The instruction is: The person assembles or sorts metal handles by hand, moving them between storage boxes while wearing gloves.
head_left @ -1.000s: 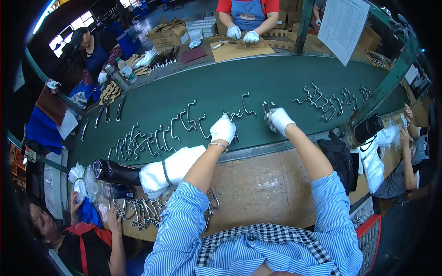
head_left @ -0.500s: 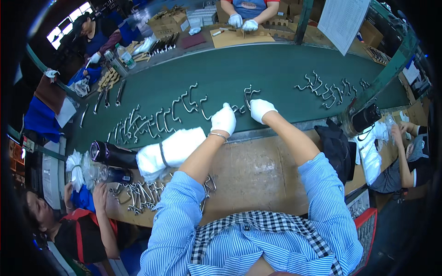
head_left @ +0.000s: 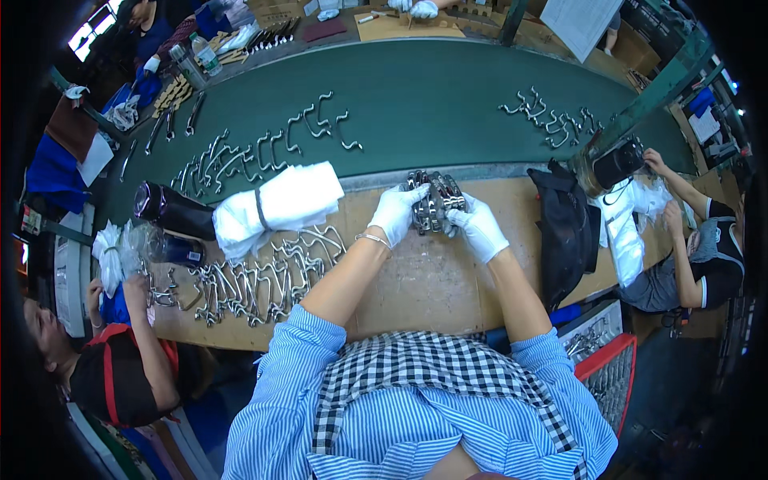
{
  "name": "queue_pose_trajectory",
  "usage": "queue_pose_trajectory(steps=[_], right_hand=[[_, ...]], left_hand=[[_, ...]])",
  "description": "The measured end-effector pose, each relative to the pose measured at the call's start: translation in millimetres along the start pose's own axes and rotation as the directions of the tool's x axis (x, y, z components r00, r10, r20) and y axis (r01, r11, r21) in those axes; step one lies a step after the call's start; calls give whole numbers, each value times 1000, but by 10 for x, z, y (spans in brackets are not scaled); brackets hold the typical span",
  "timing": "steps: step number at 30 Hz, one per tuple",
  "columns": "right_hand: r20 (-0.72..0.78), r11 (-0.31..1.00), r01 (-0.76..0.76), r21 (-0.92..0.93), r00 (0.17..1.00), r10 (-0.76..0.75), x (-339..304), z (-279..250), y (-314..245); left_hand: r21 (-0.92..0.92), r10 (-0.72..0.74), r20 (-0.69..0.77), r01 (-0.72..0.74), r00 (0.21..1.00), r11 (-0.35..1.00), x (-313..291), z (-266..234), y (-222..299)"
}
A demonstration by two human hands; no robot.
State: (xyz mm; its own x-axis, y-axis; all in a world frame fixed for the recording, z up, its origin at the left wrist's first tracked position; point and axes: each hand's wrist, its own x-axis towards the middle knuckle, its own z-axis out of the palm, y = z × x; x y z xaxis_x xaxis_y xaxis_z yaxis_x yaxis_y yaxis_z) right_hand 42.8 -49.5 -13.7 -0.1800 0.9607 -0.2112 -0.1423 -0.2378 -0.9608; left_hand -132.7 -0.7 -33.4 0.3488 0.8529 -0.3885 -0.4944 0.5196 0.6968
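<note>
A compact bundle of shiny curved wrenches (head_left: pixel 433 202) is held between my two gloved hands, over the wooden table (head_left: pixel 424 280) just before the belt's near edge. My left hand (head_left: pixel 397 212) wraps its left side, thumb across the front. On the other side my right hand (head_left: pixel 481 228) grips it with bent fingers. More curved wrenches (head_left: pixel 214 164) lie in a loose row on the green belt (head_left: pixel 424 104), left of centre. Another cluster of them (head_left: pixel 552 126) rests at the belt's right. Left of my left forearm, a pile of curved wrenches (head_left: pixel 256 280) covers part of the table.
A white wrapped bundle (head_left: pixel 300 198) and a dark bottle (head_left: pixel 172 211) line the table's left rear. At right are a black bag (head_left: pixel 564 232) and a green post (head_left: pixel 660 88). Co-workers sit at left (head_left: pixel 120 372) and right (head_left: pixel 696 256); others are across the belt.
Both hands have come back from the belt to above the table, now closed round a bundle of wrenches. The wrenches that were by my hands on the belt are gone from there. The view has shifted.
</note>
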Motion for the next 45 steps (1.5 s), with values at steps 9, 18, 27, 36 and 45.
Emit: queue_pose_trajectory(steps=[9, 18, 27, 36, 45], right_hand=[[-1, 960, -81, -267, 997, 83, -512, 127, 128], [60, 633, 120, -765, 991, -115, -751, -30, 204], [-149, 488, -29, -873, 966, -210, -858, 87, -40], [346, -120, 325, -938, 887, -306, -12, 430, 82], [540, -59, 543, -837, 806, -240, -651, 475, 26]], left_hand=[[-155, -55, 57, 64, 997, 986, -481, -127, -388], [-431, -104, 266, 215, 958, 876, -623, -27, -490], [-461, -152, 333, 302, 931, 835, -593, -46, -459], [-480, -76, 274, 205, 959, 853, -643, 114, -477], [-682, -37, 496, 416, 867, 601, -507, -237, -570]])
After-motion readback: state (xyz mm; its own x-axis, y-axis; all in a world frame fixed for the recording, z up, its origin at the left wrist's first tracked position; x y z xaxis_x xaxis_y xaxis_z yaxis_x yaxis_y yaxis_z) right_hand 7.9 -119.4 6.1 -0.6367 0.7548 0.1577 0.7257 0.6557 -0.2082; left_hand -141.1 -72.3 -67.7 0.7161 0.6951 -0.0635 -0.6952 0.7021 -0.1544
